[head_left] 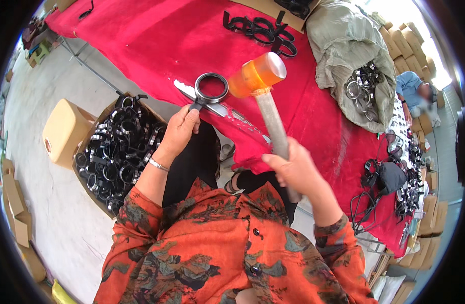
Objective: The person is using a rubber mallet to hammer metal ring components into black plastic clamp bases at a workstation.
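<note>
My left hand [182, 126] is closed on the short stem of a black ring-shaped part [211, 100]. Its round frame lies over a worn pale strip [186, 90] along the near edge of the red-covered table. In my right hand [298, 169] is a mallet [257, 75], gripped by its grey handle. The mallet's translucent orange head, with a whitish end, is raised just to the right of the ring and does not appear to touch it. My right hand is slightly blurred.
Left of my legs, a carton holds many black ring parts [111, 152], beside a beige stool [65, 131]. More black rings [263, 34] lie on the red cloth [156, 35]. A grey sack [338, 40] of rings and a black bag [392, 177] are rightward. Another person [409, 86] sits far right.
</note>
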The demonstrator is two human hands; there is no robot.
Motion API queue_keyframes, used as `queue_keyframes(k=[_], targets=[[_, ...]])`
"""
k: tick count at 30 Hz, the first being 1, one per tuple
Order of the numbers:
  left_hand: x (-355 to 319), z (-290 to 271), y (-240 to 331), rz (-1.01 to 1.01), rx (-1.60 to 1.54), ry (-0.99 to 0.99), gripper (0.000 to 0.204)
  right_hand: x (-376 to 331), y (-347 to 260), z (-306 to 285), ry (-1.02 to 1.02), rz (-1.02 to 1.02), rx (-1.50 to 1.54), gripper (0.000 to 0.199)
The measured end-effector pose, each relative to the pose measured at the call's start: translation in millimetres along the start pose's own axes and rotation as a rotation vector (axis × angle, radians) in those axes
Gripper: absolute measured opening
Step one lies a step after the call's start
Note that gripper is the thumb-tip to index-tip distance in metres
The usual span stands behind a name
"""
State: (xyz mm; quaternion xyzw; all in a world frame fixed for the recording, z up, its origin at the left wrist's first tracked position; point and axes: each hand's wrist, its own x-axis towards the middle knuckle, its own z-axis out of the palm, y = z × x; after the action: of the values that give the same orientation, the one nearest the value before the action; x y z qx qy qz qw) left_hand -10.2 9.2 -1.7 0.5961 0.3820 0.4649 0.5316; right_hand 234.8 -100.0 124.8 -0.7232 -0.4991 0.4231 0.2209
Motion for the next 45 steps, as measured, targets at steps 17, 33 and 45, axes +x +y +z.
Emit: queue_keyframes(k=[17,33,45], targets=[[-5,-2,-3,-0.042,0.099,0.059,0.033,-10,-57,9,0.128,-0.506,-0.434,0.035],[-2,1,-9,-0.029,0.102,0.017,0.035,69,-64,3,0.065,-0.315,-0.402,0.035],[-3,6,-6,0.032,0.198,0.117,0.032,10,-29,-5,0.011,0.037,-0.06,0.023]])
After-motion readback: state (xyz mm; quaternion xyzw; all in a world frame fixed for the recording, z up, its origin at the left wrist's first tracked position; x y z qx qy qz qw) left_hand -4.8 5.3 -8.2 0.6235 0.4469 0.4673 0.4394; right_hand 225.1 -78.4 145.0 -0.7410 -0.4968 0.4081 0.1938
